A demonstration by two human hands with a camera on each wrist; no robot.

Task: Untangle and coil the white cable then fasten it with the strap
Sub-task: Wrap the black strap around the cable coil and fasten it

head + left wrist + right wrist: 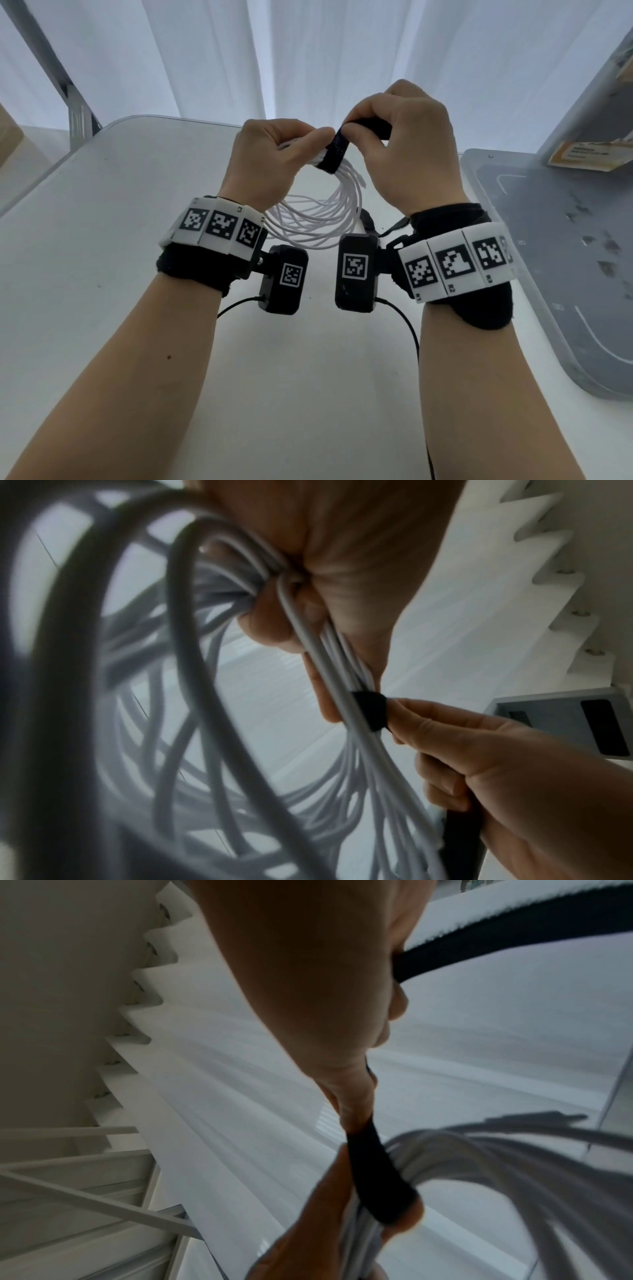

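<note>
Both hands raised above the white table (144,240), close together, wrists facing the head camera. Left hand (270,161) closed in a fist around the gathered top of the white cable (318,212), fingers curled tight over the bunched strands; coil loops hanging below the fist, between the two wrists, clear of the tabletop. From the left wrist view, strands (329,653) running out of the left hand (342,561) between thumb and fingers and fanning into wide loops below. Black strap (337,150) wrapped round the bundle just beside the left fingertips, its free length rising to the right hand (407,150), pinched there between thumb and forefinger, remaining fingers curled. In the left wrist view, right hand (496,764) with fingertips touching the strap (371,711) where it crosses the strands. In the right wrist view, strap (377,1172) banded over the cable (514,1156) right below the right hand (308,974), the band resting against the left hand's fingers (308,1218), and the tail of the strap leaving the far side of the right fist. Grey plastic lid (565,274) lying on the table to the right of the right hand, well apart from the fingers. White curtain (205,51) behind both hands
</note>
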